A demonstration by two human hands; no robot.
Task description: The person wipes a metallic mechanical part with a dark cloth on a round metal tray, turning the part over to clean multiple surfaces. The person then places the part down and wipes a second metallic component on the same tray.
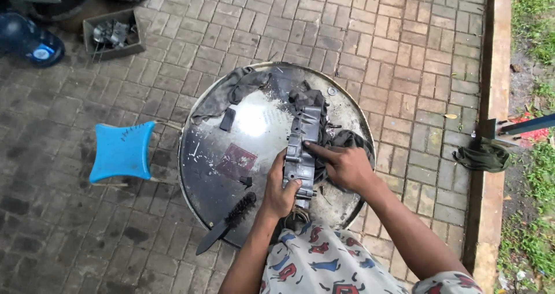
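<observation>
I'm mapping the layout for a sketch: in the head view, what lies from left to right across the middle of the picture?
Blue plastic stool → black brush on the round metal pan → left hand → grey metal engine cover → right hand → dark green cloth by the kerb.

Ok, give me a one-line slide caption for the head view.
Both hands, left hand and right hand, steady a grey engine casing over a round metal basin, brush alongside.
</observation>
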